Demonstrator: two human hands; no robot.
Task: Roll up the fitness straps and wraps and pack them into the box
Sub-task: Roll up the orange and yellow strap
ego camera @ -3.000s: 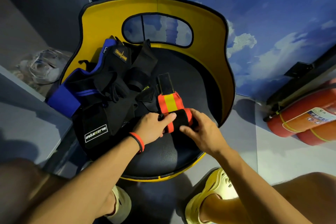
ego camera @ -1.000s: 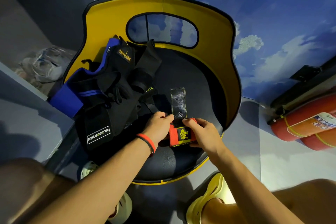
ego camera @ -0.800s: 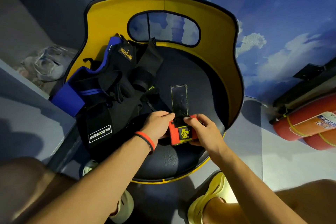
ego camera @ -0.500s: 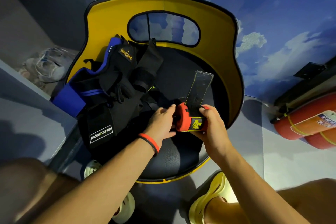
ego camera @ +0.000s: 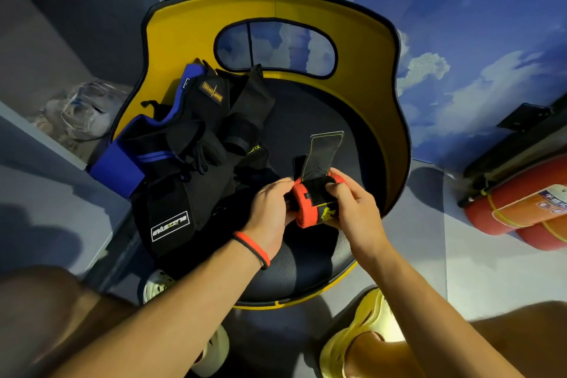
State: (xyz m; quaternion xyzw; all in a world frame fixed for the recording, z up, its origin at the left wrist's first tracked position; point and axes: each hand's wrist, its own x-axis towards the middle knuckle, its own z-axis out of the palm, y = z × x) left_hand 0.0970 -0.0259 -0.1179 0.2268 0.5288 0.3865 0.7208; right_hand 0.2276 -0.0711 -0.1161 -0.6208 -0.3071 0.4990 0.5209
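While both hands grip it, the orange wrap (ego camera: 309, 207) is a tight cylinder of stretchy woven fabric, held between them over the front right of the seat (ego camera: 306, 258). Can't tell whether it touches the seat.

- left hand (ego camera: 270, 212): fingers curled against the roll's left end, pinching it.
- right hand (ego camera: 352, 213): thumb over the top on the roll's black band, other fingers curled around the right side.
- tab (ego camera: 325, 152): flat black rectangle, fuzzy hook-and-loop look, yellow stitched edge. It stands up off the roll, pointing away from the person, not stuck down.
- roll carries a yellow logo patch near the right thumb.

Strap pile (ego camera: 196, 144) sits on the left half of the seat, unrolled: matte black webbing and padded pieces with two rectangular sewn labels, overlapping a smooth blue neoprene-like belt (ego camera: 118, 163) that hangs off the left edge.

Seat is round, glossy black leatherette. Chair back (ego camera: 184, 27) is yellow with black piping and an oval cut-out. Thin orange wristband (ego camera: 256, 248) on the left wrist. Red fire extinguishers (ego camera: 518, 212) lie on the floor at right.
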